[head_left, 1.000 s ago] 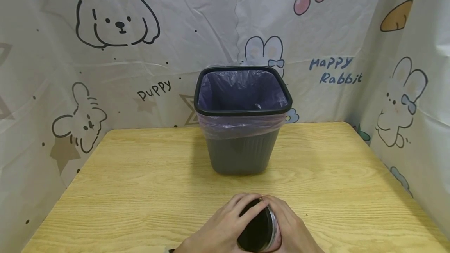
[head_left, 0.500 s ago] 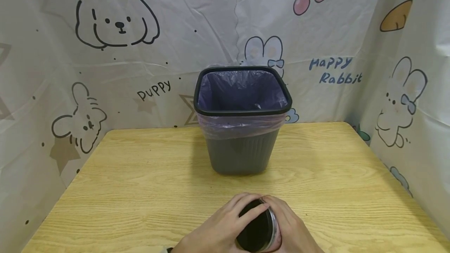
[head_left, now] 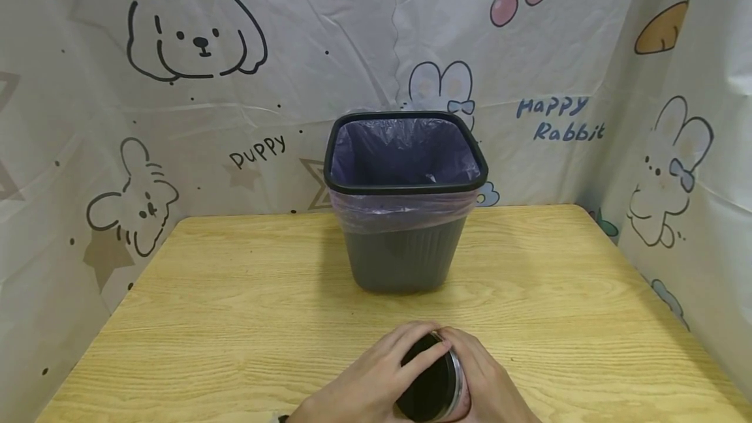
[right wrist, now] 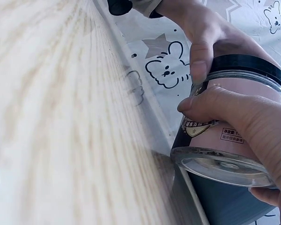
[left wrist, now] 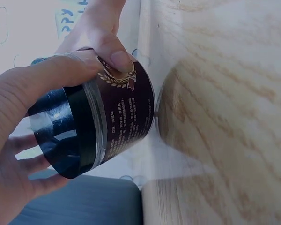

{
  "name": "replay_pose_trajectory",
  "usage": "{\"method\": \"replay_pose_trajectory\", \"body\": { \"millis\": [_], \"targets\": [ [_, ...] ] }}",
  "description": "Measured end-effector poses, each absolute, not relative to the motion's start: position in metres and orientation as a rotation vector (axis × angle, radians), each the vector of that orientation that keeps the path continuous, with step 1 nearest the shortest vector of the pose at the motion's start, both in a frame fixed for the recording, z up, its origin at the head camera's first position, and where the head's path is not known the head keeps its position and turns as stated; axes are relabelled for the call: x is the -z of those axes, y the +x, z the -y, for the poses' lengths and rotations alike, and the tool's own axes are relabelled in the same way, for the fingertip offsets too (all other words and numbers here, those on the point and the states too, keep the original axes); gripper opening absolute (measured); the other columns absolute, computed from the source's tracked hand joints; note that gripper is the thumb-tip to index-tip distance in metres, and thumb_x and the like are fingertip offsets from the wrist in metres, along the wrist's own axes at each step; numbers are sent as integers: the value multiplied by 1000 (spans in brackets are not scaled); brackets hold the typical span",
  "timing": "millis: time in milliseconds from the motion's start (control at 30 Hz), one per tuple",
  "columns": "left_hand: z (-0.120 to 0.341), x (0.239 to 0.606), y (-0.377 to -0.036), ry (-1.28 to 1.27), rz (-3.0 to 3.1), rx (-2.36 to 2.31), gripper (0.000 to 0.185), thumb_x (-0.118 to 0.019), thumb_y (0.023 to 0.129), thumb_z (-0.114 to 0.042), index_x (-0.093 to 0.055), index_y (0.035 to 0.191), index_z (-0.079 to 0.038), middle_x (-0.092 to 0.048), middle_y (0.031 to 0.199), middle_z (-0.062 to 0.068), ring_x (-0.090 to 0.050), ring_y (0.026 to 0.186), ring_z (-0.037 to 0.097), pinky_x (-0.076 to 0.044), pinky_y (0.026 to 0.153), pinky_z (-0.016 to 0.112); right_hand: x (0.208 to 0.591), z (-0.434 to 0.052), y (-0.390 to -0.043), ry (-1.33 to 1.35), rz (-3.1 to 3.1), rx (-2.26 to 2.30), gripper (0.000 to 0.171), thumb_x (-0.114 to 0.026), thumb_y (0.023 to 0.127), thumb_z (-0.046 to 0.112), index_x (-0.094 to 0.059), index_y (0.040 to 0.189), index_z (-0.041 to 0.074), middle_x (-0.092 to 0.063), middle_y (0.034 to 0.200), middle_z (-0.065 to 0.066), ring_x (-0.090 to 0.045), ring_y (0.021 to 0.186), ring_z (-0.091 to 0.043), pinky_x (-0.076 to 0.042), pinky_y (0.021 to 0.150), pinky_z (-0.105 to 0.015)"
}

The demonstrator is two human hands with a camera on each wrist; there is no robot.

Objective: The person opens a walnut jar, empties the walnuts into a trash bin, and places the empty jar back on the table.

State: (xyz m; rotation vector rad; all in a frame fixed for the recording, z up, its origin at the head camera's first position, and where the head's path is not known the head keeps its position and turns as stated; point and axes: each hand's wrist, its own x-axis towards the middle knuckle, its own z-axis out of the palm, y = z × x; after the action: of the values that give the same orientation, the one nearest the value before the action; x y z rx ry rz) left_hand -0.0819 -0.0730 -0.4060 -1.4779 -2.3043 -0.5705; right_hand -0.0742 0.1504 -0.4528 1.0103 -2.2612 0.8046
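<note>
A clear jar with a pink and dark printed label and a black lid is tilted between both hands at the front of the table. My left hand grips the lid, one finger lying across its top in the head view. In the left wrist view, the left thumb reaches over the lid's edge and fingers wrap its far side. My right hand holds the jar's body; its thumb presses the label in the right wrist view. The lid sits on the jar. Contents are hidden by the label.
A grey trash bin with a black rim and a purple liner bag stands beyond the hands, at the back middle of the wooden table. A printed cloth with cartoon animals hangs behind and along both sides.
Very little differs. The left hand's finger across the black lid shifts slightly; the right hand, the jar and the bin keep their places.
</note>
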Motion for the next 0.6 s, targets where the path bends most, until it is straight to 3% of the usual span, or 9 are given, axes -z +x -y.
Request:
{"method": "replay_pose_trajectory", "body": {
  "millis": [433, 600],
  "targets": [
    [74, 406, -81, -1454, 2383, 612, 102, -74, 75, -59, -25, 153, -15, -35, 147, 7, -39, 130, 18, -39, 104, 33, 453, -151, -75, 1021, 2259, -779, 107, -81, 62, 64, -44, 139, -1, -52, 131, -12, -54, 115, -24, -34, 103, -15],
    [75, 405, -83, -1488, 2340, 578, 103, -73, 76, -60, -25, 153, -12, -34, 148, 7, -38, 132, 18, -37, 106, 34, 453, -151, -74, 1010, 2269, -779, 108, -82, 60, 64, -45, 139, -1, -52, 132, -12, -53, 116, -24, -34, 103, -15]
  ]
}}
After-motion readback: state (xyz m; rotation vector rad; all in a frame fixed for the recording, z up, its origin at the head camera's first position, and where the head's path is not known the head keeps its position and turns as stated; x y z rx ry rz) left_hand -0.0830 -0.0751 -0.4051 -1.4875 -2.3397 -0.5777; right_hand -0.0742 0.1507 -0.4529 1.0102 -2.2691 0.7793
